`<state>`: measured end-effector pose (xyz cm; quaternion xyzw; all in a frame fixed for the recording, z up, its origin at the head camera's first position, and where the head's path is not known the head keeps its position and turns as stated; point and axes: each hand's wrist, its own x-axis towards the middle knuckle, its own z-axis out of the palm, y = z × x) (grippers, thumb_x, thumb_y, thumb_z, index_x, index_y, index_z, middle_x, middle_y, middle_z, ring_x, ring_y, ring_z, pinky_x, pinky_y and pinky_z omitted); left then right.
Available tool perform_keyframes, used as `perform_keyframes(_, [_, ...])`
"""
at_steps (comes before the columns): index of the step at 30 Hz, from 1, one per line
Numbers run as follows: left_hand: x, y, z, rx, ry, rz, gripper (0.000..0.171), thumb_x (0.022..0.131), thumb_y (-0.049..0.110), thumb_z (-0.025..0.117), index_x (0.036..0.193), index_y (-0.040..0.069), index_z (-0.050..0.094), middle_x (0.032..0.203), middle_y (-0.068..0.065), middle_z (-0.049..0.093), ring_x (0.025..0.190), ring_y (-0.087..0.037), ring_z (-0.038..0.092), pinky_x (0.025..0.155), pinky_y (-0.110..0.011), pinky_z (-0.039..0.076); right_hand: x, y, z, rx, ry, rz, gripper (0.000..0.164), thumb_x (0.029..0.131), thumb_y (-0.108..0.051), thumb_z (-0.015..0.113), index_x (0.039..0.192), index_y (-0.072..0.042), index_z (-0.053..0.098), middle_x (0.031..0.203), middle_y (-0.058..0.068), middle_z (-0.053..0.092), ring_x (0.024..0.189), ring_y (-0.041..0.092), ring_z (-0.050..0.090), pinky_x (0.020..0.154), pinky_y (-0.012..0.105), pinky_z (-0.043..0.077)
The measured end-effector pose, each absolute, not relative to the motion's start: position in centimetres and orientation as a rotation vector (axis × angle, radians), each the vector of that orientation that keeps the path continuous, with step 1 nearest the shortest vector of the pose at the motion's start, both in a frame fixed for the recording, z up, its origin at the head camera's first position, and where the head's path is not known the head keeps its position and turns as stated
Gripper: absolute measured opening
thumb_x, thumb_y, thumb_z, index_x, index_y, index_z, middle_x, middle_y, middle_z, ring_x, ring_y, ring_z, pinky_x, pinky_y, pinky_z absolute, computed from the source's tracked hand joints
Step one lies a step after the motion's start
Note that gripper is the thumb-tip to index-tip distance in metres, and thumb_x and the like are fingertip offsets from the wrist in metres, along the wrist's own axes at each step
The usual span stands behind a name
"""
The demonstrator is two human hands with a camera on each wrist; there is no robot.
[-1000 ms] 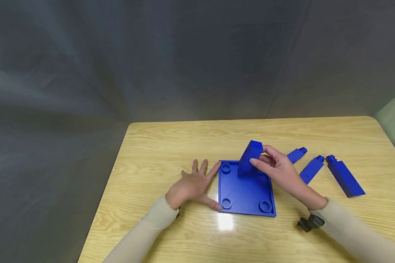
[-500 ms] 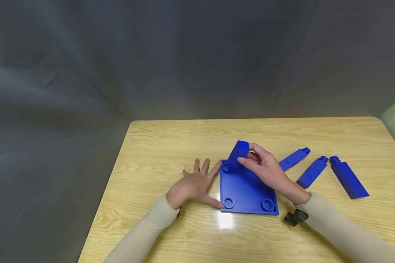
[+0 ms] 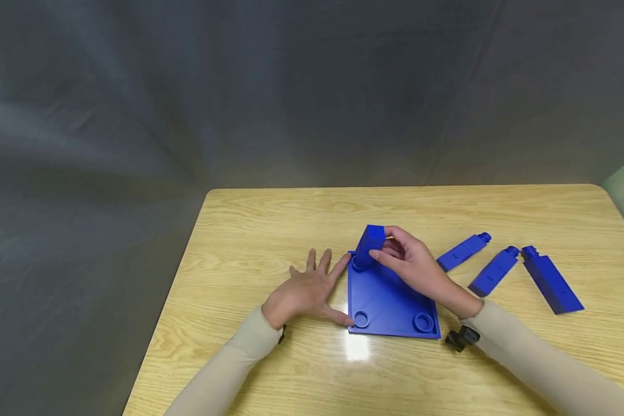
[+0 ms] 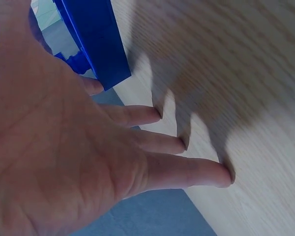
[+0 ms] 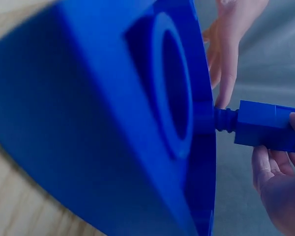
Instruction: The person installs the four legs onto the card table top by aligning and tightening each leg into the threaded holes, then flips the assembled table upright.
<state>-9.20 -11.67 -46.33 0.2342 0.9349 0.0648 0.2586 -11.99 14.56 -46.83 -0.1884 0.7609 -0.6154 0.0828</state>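
A square blue tabletop panel with a raised rim and round corner sockets lies on the wooden table. My right hand pinches a blue table leg between thumb and fingers, over the panel's far left socket. The right wrist view shows that leg's threaded end pointing at the socket. My left hand is spread flat at the panel's left edge, index finger at the far corner and thumb at the near one. In the left wrist view its other fingertips rest on the wood.
To the right lie three more blue legs with threaded ends: one close behind my right forearm, another beside it, and a third farther right. The wooden table ends at a dark curtain along the back.
My right hand has carried the leg left across the panel's far side and slightly down, to the far left socket. My left hand keeps its place.
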Motion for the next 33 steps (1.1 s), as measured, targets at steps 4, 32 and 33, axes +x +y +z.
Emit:
perform_keyframes(4, [-9.15,-11.75,-46.32,0.632,2.527,0.177,0.143,0.076,0.090,0.075,0.176,0.033,-0.009,0.180,-0.024,0.005,0.160,-0.059,0.005,0.104,-0.089,0.031,-12.15,14.43,-46.92,-0.555,2.310,-1.777,0.030,0.106,-0.004,0.072,0.132,0.004,0.059,0.118,0.019,0.072,0.117,0.034,0.073,0.092,0.024,0.058])
perform_keyframes(32, [-9.31,-11.62,-46.50,0.627,2.514,0.157,0.142,0.077,0.091,0.073,0.175,0.034,-0.012,0.181,-0.023,0.003,0.160,-0.058,0.003,0.106,-0.089,0.029,-12.73,13.99,-46.85,-0.727,2.331,-1.681,0.039,0.100,-0.004,0.080,0.137,-0.004,0.068,0.128,0.007,0.069,0.119,0.029,0.072,0.096,0.029,0.058])
perform_keyframes(33, [-9.31,-11.58,-46.52,0.628,2.516,0.155,0.142,0.077,0.091,0.073,0.176,0.034,-0.012,0.181,-0.023,0.003,0.160,-0.058,0.003,0.106,-0.089,0.029,-12.71,14.03,-46.82,-0.724,2.353,-1.666,0.038,0.100,-0.006,0.081,0.136,-0.005,0.069,0.127,0.006,0.069,0.119,0.028,0.072,0.096,0.029,0.058])
